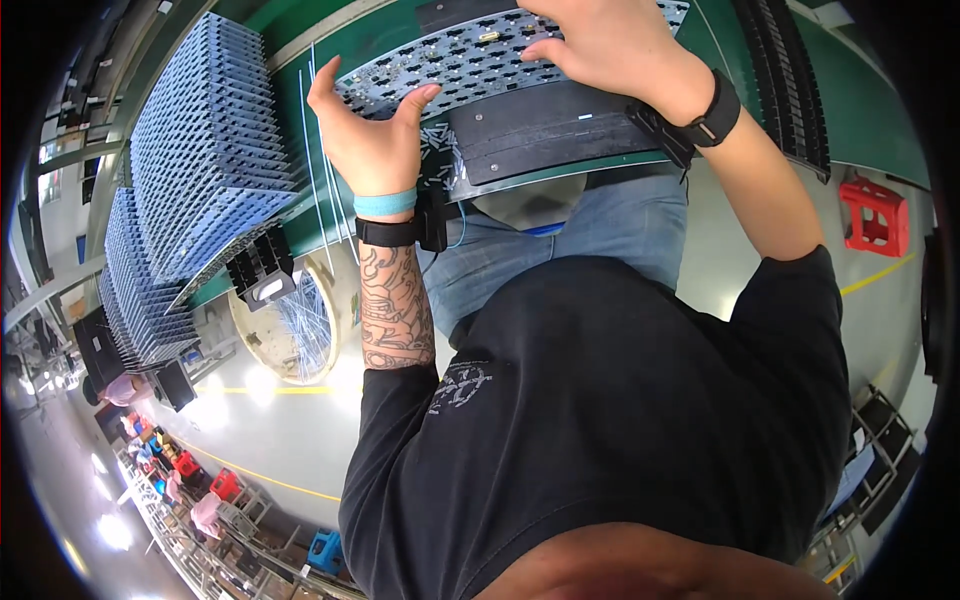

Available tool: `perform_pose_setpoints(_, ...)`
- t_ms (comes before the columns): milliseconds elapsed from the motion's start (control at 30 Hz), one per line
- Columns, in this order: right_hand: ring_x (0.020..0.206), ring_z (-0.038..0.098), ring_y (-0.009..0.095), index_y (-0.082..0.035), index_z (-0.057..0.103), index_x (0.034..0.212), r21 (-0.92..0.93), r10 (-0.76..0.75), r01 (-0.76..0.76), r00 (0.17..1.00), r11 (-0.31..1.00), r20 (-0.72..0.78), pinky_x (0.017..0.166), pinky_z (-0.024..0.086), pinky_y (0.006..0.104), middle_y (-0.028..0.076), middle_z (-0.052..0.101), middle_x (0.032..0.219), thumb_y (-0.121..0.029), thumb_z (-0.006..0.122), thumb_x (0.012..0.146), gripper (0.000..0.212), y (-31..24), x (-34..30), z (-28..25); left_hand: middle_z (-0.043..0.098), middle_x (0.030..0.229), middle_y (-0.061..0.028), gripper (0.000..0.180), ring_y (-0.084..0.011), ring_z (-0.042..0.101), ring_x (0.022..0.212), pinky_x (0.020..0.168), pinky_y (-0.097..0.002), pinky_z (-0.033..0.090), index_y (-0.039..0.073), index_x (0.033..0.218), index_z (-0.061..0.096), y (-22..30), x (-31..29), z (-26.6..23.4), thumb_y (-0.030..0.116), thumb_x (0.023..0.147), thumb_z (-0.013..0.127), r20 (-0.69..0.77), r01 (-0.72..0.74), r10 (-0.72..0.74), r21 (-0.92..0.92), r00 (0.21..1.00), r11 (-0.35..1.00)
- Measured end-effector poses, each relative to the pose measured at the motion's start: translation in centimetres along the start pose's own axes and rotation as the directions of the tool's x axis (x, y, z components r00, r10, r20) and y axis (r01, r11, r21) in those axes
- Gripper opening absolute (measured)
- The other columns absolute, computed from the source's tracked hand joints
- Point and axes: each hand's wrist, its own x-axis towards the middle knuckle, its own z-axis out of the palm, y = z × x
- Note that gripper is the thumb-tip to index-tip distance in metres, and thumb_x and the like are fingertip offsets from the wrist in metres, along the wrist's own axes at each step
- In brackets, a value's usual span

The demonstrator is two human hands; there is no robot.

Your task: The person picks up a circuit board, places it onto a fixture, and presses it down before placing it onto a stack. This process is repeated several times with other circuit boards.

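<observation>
Grey shop floor (260, 430) is seen below, marked with yellow lines; a smooth green workbench (860, 125) is set across the top of the view. At its left, tall stacks of bluish, dark-studded boards (205, 120) are piled in thin, regular layers. One long circuit board (460, 62), pale with rows of black cutouts, is laid along the bench's upper part, under both hands. Just below it, a flat black plate (560, 125) with screw heads is placed.

Right hand (615, 50): thumb is extended over the board's face; other fingertips are cut off at the top edge, so grip cannot be told. Left hand (372, 145): thumb and index are spread wide at the board's left end, not clenched; contact is not clearly shown.

Beside the bench, a round beige bin (255, 345) is loosely filled with thin, whitish strips (310, 335). Small pale pieces (440, 155) are scattered by the left wrist.
</observation>
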Motion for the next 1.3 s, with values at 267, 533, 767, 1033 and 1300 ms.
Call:
perform_pose_setpoints(267, 0.078, 0.069, 0.038, -0.007, 0.064, 0.084, -0.028, 0.027, -0.024, 0.994, 0.999, 0.106, 0.068, 0.053, 0.0480, 0.016, 0.069, 0.080, -0.028, 0.085, 0.072, 0.032, 0.6, 1.7, -0.2, 0.063, 0.125, -0.0242, 0.103, -0.0428, 0.063, 0.115, 0.097, -0.0453, 0.052, 0.003, 0.143, 0.045, -0.2, 1.4, 0.0, 0.039, 0.062, 0.099, 0.109, -0.017, 0.015, 0.021, 0.994, 1.000)
perform_pose_setpoints(533, 0.077, 0.071, 0.034, -0.003, 0.070, 0.096, 0.311, -0.143, 0.070, 0.965, 0.948, 0.220, 0.066, 0.054, 0.0434, 0.017, 0.073, 0.083, -0.033, 0.089, 0.072, 0.043, 7.3, 4.6, 3.6, 0.067, 0.115, -0.0212, 0.096, -0.0400, 0.067, 0.103, 0.089, -0.0456, 0.054, 0.007, 0.149, 0.047, -1.8, 2.6, 0.9, 0.043, 0.073, 0.091, 0.208, -0.028, -0.013, 0.193, 0.978, 0.981)
perform_pose_setpoints(767, 0.064, 0.066, 0.020, 0.003, 0.070, 0.101, 0.329, 0.053, -0.410, 0.689, 0.851, 0.723, 0.058, 0.051, 0.0368, 0.010, 0.072, 0.076, -0.033, 0.091, 0.076, 0.049, 7.8, 6.9, 5.2, 0.067, 0.102, -0.0135, 0.049, -0.0298, 0.064, 0.088, 0.077, -0.0421, 0.053, 0.006, 0.127, 0.068, -0.4, -1.9, -4.4, 0.028, 0.085, 0.082, 0.059, 0.058, -0.058, 0.005, 0.997, 0.998)
perform_pose_setpoints(1033, 0.067, 0.064, 0.020, 0.006, 0.070, 0.105, 0.225, 0.108, -0.405, 0.652, 0.886, 0.750, 0.059, 0.049, 0.0360, 0.012, 0.074, 0.082, -0.031, 0.092, 0.075, 0.052, 7.9, 8.2, 6.1, 0.063, 0.090, -0.0089, 0.020, -0.0248, 0.061, 0.080, 0.068, -0.0373, 0.048, 0.006, 0.105, 0.074, -2.3, -6.1, -4.0, 0.017, 0.089, 0.076, 0.037, -0.018, 0.012, 0.165, 0.999, 0.986)
perform_pose_setpoints(1300, 0.073, 0.063, 0.017, 0.006, 0.069, 0.100, 0.397, 0.098, -0.343, 0.847, 0.851, 0.522, 0.062, 0.048, 0.0354, 0.010, 0.072, 0.082, -0.032, 0.092, 0.075, 0.051, 9.7, 6.8, 6.2, 0.060, 0.080, -0.0066, 0.014, -0.0233, 0.059, 0.073, 0.065, -0.0365, 0.046, 0.005, 0.100, 0.074, -2.1, -6.7, -3.7, 0.016, 0.090, 0.074, 0.061, 0.108, -0.117, 0.124, 0.991, 0.986)
